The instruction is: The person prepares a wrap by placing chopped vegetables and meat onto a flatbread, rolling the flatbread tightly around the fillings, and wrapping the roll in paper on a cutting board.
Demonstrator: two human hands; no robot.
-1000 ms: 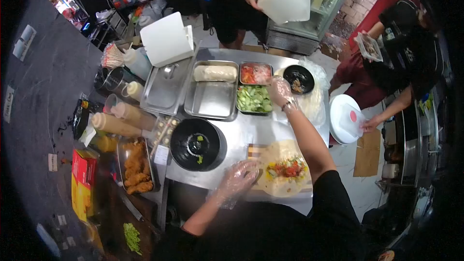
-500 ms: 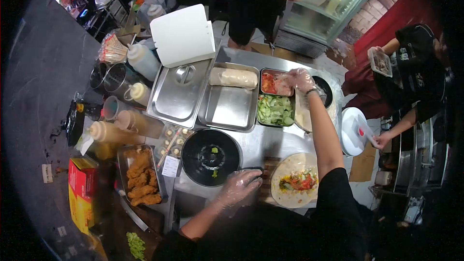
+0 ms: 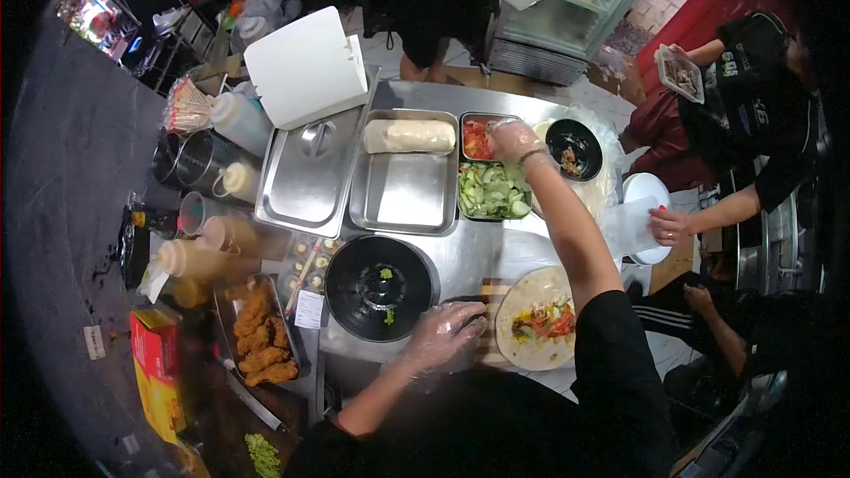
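My right hand (image 3: 513, 141), in a clear plastic glove, reaches over the right side of a small metal tray of chopped tomato (image 3: 476, 139); its fingertips are hidden. Just below that tray sits a tray of sliced cucumber (image 3: 492, 191). My left hand (image 3: 445, 333), also gloved, is beside the black bowl (image 3: 379, 288), its fingers apart and slightly bent near a dark object I cannot make out. Bits of green lie inside that bowl. A flatbread (image 3: 522, 350) topped with chopped vegetables lies open on a striped wooden board (image 3: 492, 301), partly under my right arm.
A wrapped roll (image 3: 410, 136) lies in a deep metal pan (image 3: 403, 223). Left are sauce bottles (image 3: 184, 258), fried chicken (image 3: 261, 341) and a knife (image 3: 257, 401). A smaller black bowl (image 3: 574, 150) stands right. A co-worker's hand (image 3: 670, 227) holds a translucent lid near a white tub.
My right hand has shifted slightly left over the tomato tray. The small black bowl now shows brown food inside. The co-worker's lid has moved left, and another person appears at lower right.
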